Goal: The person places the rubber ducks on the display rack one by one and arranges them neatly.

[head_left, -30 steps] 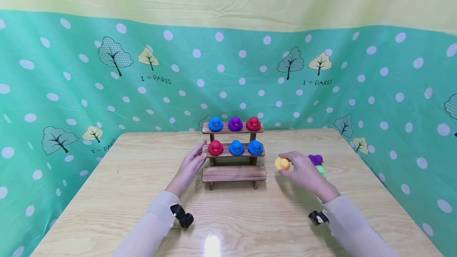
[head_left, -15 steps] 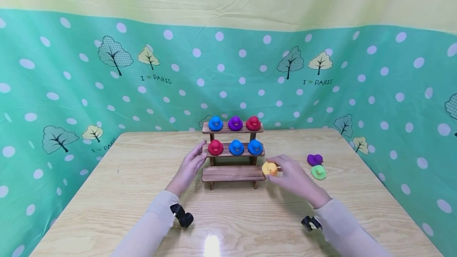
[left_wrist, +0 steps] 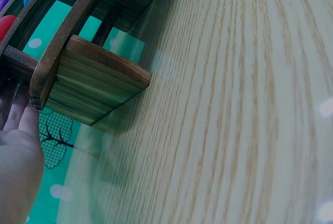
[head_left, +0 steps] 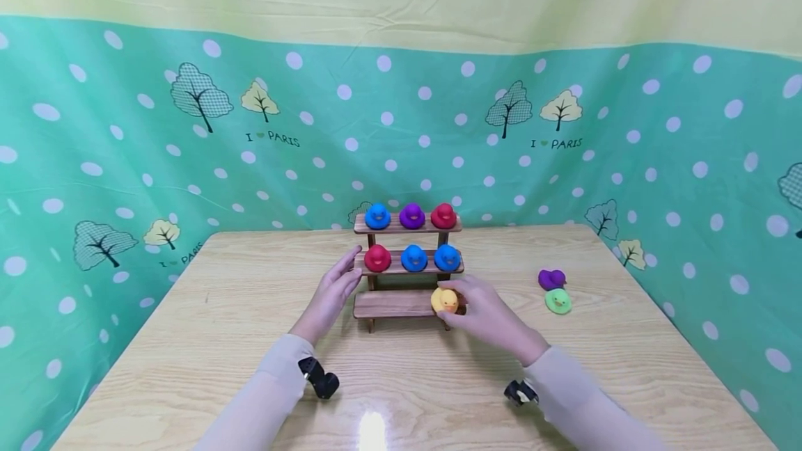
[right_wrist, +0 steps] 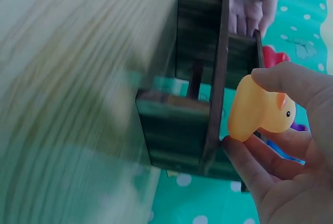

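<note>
Between thumb and fingers my right hand (head_left: 485, 308) pinches a yellow rubber duck (head_left: 445, 301) at the right end of the bottom shelf of a three-tier wooden stand (head_left: 395, 305). In the right wrist view the yellow duck (right_wrist: 252, 109) is close to the shelf board; whether it touches is hard to tell. My left hand (head_left: 331, 298) is at the stand's left side, fingers extended beside the middle shelf. A red duck (head_left: 377, 258) and two blue ducks (head_left: 414, 258) sit on that middle shelf. The top shelf bears a blue duck (head_left: 377, 216), a purple duck (head_left: 411, 216) and a red duck (head_left: 443, 216).
On the wooden table (head_left: 219, 339), right of the stand, lie a purple duck (head_left: 551, 280) and a green duck (head_left: 558, 301) close together. A teal polka-dot curtain (head_left: 282, 103) hangs behind the table and along its sides.
My right hand has carried the yellow duck leftward from beside the stand to the bottom shelf's right end, uncovering the purple and green ducks. The left hand stays in place.
</note>
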`<action>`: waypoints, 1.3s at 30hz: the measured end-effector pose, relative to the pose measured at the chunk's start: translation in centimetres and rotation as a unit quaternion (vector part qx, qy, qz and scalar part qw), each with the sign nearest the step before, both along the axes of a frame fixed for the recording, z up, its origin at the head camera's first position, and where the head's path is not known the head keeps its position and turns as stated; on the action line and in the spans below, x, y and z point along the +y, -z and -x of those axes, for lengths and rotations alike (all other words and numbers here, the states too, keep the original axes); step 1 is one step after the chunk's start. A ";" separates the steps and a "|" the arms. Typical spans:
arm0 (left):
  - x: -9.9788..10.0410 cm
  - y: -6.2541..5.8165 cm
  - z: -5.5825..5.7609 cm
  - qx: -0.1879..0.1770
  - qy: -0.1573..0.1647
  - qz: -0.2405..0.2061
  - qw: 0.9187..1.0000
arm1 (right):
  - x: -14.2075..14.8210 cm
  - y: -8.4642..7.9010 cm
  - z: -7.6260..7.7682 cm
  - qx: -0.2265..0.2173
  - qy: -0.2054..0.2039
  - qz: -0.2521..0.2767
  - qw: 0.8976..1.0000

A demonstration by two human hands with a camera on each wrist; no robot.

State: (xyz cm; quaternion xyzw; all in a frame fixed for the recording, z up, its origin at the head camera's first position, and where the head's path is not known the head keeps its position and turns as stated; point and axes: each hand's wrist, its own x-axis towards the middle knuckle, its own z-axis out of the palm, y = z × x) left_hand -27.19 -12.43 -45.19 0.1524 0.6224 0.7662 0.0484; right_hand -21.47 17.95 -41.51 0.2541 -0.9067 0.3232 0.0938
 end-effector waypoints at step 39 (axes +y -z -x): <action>0.0 -0.3 -0.1 -0.007 0.001 0.015 1.000 | -9.3 2.9 2.2 -0.008 -0.050 0.095 0.994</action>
